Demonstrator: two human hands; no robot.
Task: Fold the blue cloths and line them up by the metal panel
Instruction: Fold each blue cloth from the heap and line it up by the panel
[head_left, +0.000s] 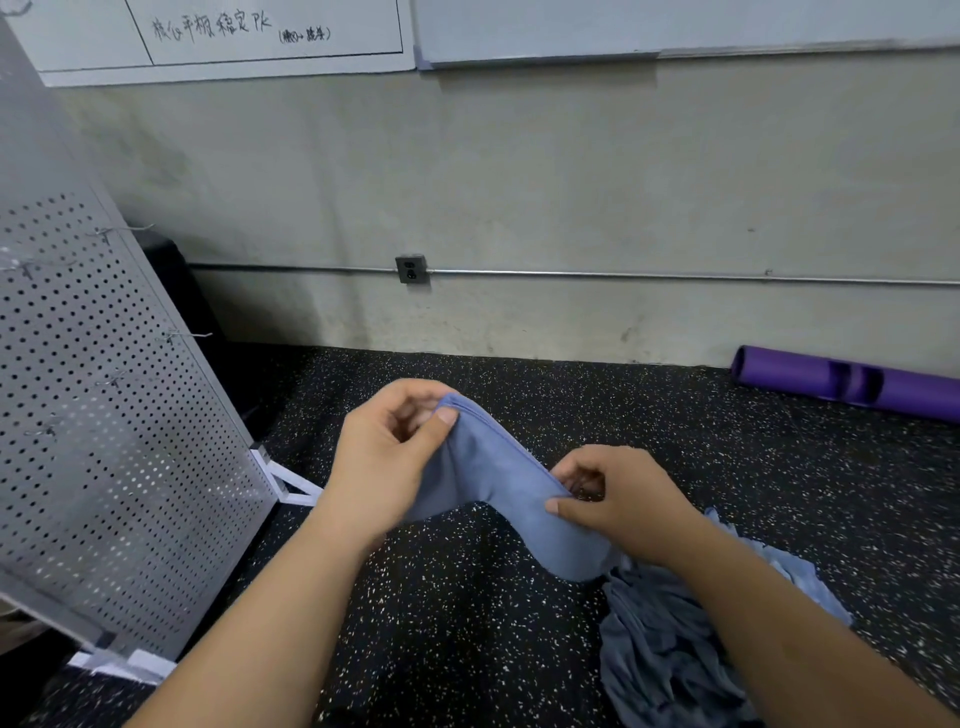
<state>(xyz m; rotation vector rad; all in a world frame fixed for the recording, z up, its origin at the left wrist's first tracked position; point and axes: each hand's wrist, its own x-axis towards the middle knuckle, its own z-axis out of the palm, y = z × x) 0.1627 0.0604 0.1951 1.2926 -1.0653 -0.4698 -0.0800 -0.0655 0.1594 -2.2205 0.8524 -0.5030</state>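
Observation:
A blue cloth (498, 483) hangs doubled over in the air above the speckled floor, stretched between both hands. My left hand (384, 457) pinches its upper left corner between thumb and fingers. My right hand (618, 499) pinches the lower right corner. A crumpled heap of more blue cloths (670, 639) lies on the floor under my right forearm. The perforated metal panel (104, 415) stands tilted at the left, on white feet.
The black speckled floor (467, 613) stretches from the panel to the wall. A purple roller (841, 382) lies by the wall at the right. A wall outlet (412, 268) sits on a metal conduit. Small hooks stick out of the panel.

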